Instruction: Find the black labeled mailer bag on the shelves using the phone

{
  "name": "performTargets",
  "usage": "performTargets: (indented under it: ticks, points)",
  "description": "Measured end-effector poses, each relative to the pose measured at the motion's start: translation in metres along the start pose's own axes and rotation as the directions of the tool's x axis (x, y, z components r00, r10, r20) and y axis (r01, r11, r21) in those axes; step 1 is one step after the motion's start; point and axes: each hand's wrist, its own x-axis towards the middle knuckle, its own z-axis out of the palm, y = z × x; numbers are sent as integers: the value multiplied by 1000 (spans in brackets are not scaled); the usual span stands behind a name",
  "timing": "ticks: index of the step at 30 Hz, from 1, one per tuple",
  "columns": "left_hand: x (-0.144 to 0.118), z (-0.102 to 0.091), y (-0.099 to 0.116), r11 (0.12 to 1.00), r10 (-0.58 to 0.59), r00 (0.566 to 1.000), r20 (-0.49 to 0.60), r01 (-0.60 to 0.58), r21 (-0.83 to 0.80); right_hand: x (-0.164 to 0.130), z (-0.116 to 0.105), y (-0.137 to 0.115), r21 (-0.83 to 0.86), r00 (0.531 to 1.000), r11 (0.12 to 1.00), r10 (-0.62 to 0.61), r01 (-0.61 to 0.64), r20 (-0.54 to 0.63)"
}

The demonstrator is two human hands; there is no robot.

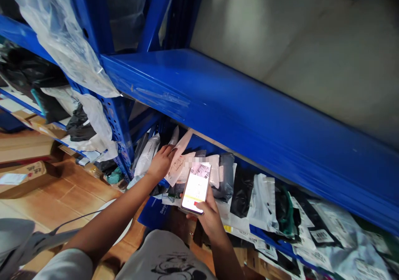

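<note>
In the head view my right hand (209, 215) is closed around a smartphone (195, 192), its lit screen facing up. The top of that screen shows a camera picture with a barcode; the thumb rests near the lower part. My left hand (162, 161) reaches onto the shelf, its fingers closed at the edge of a pale pink plastic parcel bag (178, 163) with a printed label. Part of that bag lies behind the phone. To the left of my left hand stands a white parcel bag (148, 153).
A wide blue shelf beam (230, 113) runs just above my hands, joined to a blue upright (116, 126) on the left. More bagged parcels fill the shelf rightward, including a black bag (241, 192) and a white bag (262, 201). Cardboard boxes (28, 180) lie on the floor.
</note>
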Motion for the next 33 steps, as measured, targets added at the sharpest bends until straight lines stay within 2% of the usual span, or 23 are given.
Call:
performTargets:
  ticks: [6,9,13,16,20,23,28,30,33]
  points:
    - [1,1,-1,1000,20,1000,-23,-20,-19,-3,-1,0,30,999,999,-21,20,28]
    - [0,2,3,995,98,995,-16,-98,14,-4,-5,0,64,998,998,-29,26,56]
    - [-7,7,21,963,270,963,13,-270,4,-6,-13,0,100,999,994,-53,53,0]
    - [-10,15,43,944,328,940,89,-331,15,-7,-23,-4,96,995,992,-76,82,-60]
    - [-8,23,69,957,242,936,254,-274,99,-10,-35,-11,98,988,987,-114,124,-106]
    - [-4,27,76,964,149,953,263,-199,175,-13,-41,-13,93,985,987,-117,129,-123]
    - [1,19,64,954,87,959,269,-158,255,-19,-48,-11,75,986,986,-144,150,-81]
    - [1,10,57,954,116,942,315,-194,227,-19,-50,-10,66,987,987,-140,145,-75]
    - [-1,0,49,956,193,893,406,-265,128,-16,-50,-1,98,987,986,-126,136,-96]
